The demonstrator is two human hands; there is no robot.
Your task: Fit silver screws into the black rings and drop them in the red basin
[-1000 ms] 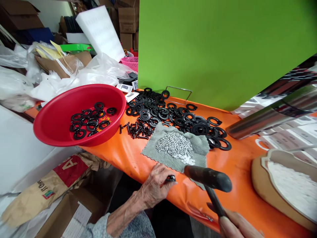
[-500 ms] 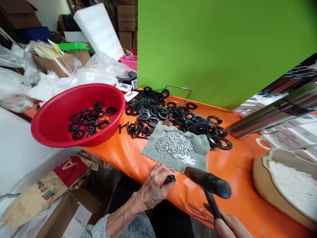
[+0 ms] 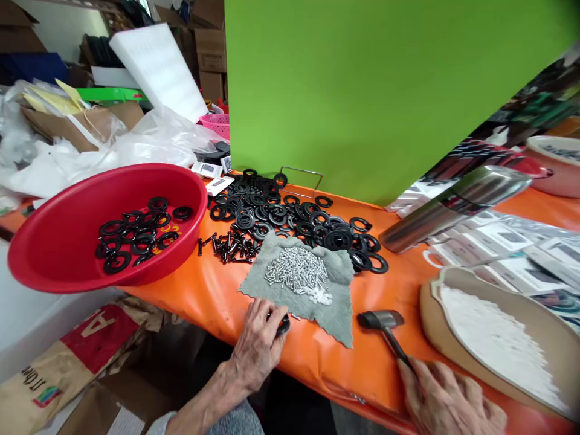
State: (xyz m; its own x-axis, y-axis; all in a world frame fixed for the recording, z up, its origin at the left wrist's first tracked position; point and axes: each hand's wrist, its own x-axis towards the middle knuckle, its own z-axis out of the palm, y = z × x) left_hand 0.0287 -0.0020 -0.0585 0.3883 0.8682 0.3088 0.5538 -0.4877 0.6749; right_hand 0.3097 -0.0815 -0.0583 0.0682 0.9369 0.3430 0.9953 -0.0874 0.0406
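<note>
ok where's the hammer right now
In the head view, the hammer is at lower right, between the grey cloth and the tan tub, its handle meeting the right hand.

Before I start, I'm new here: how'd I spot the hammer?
Along the orange tabletop, find the tan tub. The hammer is between it and the grey cloth, by the right hand. Unlike both, it has a thick head and slim handle.
</note>
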